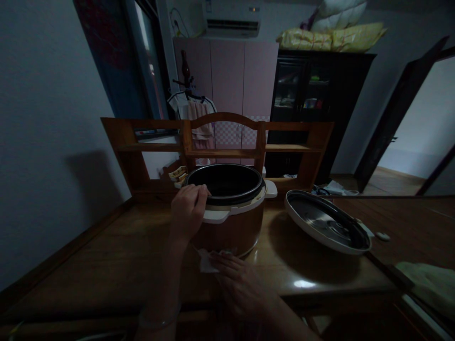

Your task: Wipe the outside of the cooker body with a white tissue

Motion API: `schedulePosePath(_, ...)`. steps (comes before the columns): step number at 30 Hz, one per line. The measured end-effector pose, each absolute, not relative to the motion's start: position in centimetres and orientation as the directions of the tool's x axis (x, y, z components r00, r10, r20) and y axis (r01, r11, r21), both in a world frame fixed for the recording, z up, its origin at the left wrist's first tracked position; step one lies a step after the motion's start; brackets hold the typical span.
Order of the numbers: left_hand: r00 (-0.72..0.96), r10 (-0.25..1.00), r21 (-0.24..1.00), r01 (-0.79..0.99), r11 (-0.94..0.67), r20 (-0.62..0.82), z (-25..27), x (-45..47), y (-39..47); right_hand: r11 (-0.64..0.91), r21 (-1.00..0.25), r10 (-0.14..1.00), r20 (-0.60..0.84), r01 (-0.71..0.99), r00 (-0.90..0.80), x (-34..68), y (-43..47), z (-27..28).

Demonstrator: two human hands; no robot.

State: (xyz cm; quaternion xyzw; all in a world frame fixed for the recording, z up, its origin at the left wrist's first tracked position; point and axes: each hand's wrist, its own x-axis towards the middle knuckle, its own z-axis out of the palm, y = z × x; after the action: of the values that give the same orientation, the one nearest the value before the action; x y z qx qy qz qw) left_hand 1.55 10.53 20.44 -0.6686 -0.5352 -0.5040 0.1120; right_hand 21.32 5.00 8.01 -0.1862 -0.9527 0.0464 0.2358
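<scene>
A brown rice cooker [234,227] with a black inner pot [227,182] stands open on the wooden table [106,265]. My left hand [188,208] grips the pot's near left rim. My right hand [238,279] lies low against the cooker's front base and presses a small white cloth [206,263] to it. The cooker's lid [327,220] lies upside down on the table to the right, apart from both hands.
A wooden shelf rack [220,147] stands behind the cooker. A grey wall runs along the left. Pink wardrobes, a dark cabinet and an open door lie beyond. A light cloth [430,279] sits at the lower right.
</scene>
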Motion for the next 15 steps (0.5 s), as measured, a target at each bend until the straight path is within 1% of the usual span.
schedulePosePath(2,-0.078,0.604,0.386,0.831,-0.4,0.793,20.4,1.5,10.5,0.918,-0.205,0.394,0.403,0.339,-0.826,21.8,4.9,8.3)
schedulePosePath(4,-0.075,0.605,0.383,0.834,-0.397,0.792,20.4,1.5,10.5,0.916,-0.223,0.399,0.408,0.335,-0.821,22.3,4.8,8.4)
schedulePosePath(10,-0.074,0.605,0.377,0.84,-0.39,0.793,20.3,1.5,10.7,0.92,-0.207,0.39,0.381,0.334,-0.838,24.0,5.1,7.7)
schedulePosePath(15,-0.073,0.595,0.369,0.842,-0.394,0.801,20.3,1.4,10.7,0.905,-0.215,0.426,0.416,0.368,-0.803,26.6,5.1,7.2)
